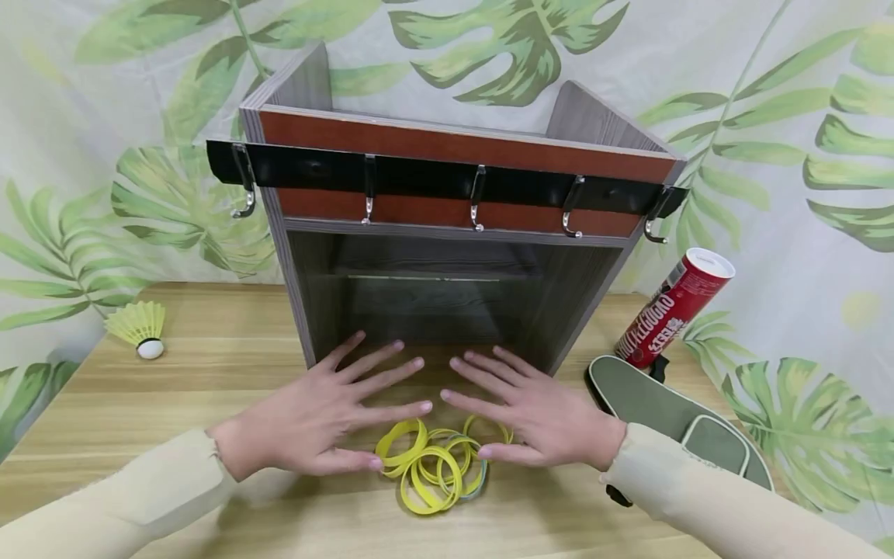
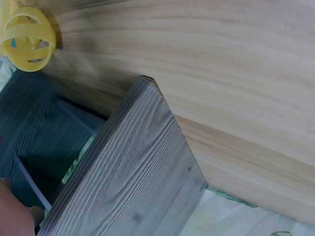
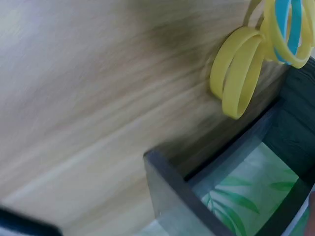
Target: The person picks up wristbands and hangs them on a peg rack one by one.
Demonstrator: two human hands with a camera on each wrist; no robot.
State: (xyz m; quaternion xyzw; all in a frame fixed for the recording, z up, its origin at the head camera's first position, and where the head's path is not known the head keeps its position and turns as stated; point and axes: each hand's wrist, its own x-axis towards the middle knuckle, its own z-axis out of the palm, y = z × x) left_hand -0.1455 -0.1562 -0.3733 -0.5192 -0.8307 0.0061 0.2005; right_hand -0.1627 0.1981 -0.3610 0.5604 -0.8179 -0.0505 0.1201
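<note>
Several yellow wristbands [image 1: 433, 485], with a blue-green one among them, lie in a loose pile on the wooden table. My left hand [image 1: 321, 415], fingers spread, is just left of the pile, its thumb tip close to a band. On the other side my right hand [image 1: 534, 411] mirrors it, its thumb over the pile's right part; whether it touches cannot be told. Neither hand holds anything. Behind them stands a grey wooden shelf unit [image 1: 419, 303] with a black hook rail [image 1: 426, 175] across its red-brown front. Both wrist views show the bands, including yellow ones [image 3: 241, 73], beside the unit.
A yellow shuttlecock [image 1: 143, 330] lies at the table's left. To the right, a red can [image 1: 673, 307] stands tilted in view, near a grey-green case [image 1: 684, 411] partly under my right sleeve. A leaf-patterned cloth [image 1: 768, 155] hangs behind the table [image 1: 209, 341].
</note>
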